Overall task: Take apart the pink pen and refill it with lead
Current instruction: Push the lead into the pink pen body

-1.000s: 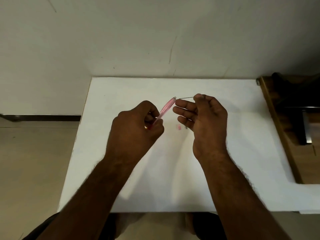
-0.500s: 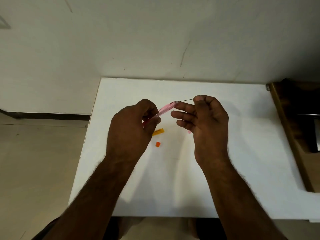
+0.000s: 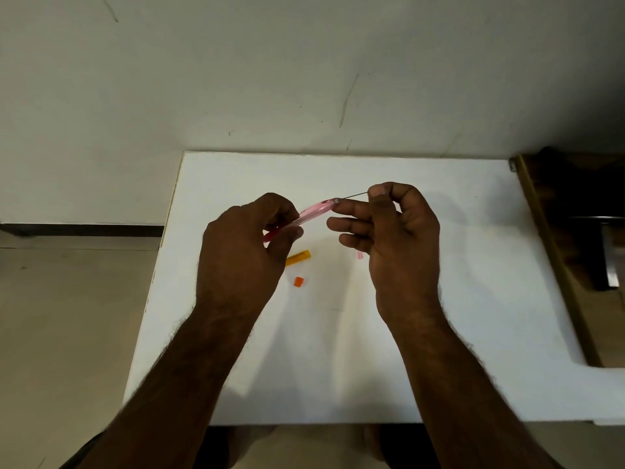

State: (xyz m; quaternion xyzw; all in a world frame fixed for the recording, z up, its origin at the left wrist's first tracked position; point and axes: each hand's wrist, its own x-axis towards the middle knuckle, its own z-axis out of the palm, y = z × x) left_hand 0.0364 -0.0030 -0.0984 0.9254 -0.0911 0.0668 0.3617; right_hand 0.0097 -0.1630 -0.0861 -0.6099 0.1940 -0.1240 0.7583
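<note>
My left hand (image 3: 241, 255) is closed around the lower end of the pink pen (image 3: 313, 213), which slants up to the right above the white table (image 3: 473, 299). Pinched between the thumb and forefinger of my right hand (image 3: 399, 238) is a thin dark lead (image 3: 355, 197). The lead's left tip touches the pen's open upper end. On the table below the hands lie a yellow lead case (image 3: 298, 258), a small orange cap (image 3: 299, 281) and a small pink piece (image 3: 360, 255), partly hidden by my right hand.
The table stands against a pale wall. A dark wooden piece of furniture (image 3: 575, 231) adjoins its right edge. Beige floor lies to the left.
The view has shifted, so the yellow case and orange cap now show below my left hand. The pen has tilted flatter, and the lead's tip has come to the pen's end.
</note>
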